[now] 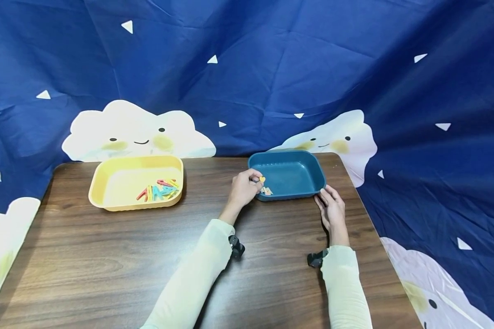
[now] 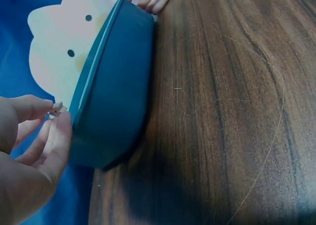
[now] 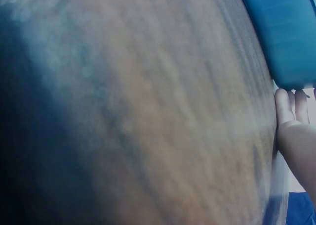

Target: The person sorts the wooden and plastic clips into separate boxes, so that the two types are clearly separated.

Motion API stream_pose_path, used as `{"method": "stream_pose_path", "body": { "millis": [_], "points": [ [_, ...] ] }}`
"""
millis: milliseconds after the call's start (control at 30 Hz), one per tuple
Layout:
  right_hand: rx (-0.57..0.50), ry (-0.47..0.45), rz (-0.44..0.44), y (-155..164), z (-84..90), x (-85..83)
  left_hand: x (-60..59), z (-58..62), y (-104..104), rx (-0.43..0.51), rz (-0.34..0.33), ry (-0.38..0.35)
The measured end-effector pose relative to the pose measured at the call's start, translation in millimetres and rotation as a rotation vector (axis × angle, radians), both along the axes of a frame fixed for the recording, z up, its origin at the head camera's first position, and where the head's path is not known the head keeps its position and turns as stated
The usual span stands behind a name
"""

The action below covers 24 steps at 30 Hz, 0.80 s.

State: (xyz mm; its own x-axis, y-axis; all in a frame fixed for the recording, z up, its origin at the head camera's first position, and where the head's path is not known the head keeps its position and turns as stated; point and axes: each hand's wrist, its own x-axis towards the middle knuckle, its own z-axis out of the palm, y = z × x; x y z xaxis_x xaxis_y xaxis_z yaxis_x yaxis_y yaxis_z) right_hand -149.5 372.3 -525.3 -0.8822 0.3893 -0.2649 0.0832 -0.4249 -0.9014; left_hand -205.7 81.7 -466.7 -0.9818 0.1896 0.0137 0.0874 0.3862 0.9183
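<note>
My left hand (image 1: pixel 243 188) pinches a small wooden clothespin with a yellow heart (image 1: pixel 262 179) between thumb and fingertips, at the left end of the blue bin (image 1: pixel 286 197). In the left wrist view the clothespin (image 2: pixel 57 110) shows its pale wood close beside the bin's rim. Several more small pale wooden pieces (image 1: pixel 266 191) lie in the bin's front left corner, partly behind the fingers. At the opposite end my right hand (image 1: pixel 333 208) touches the front right corner of the bin with extended fingers, also visible in the right wrist view.
A yellow bin (image 1: pixel 125 206) stands to the left on the wooden table (image 1: pixel 127 256), with several red, yellow and blue plastic clothespins (image 1: pixel 160 192) in its front right part. Behind the table hangs a blue curtain (image 1: pixel 247 68) with clouds. The table's right edge runs near the right arm.
</note>
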Motion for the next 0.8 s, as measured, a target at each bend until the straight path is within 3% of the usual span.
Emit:
{"method": "stream_pose_path", "body": {
  "millis": [267, 500, 800],
  "points": [
    [-0.001, 0.006, -0.003, 0, -0.1, 0.4, 0.9, -2.8, 6, -0.033, -0.003, -0.004],
    [0.006, -0.004, -0.006, -1, 1.0, 0.8, 1.0, -0.2, 10, -0.128, -0.014, 0.006],
    [0.027, -0.009, 0.002, -2, 1.3, 0.8, -0.8, 1.3, 13, -0.249, -0.080, 0.058]
  ]
}}
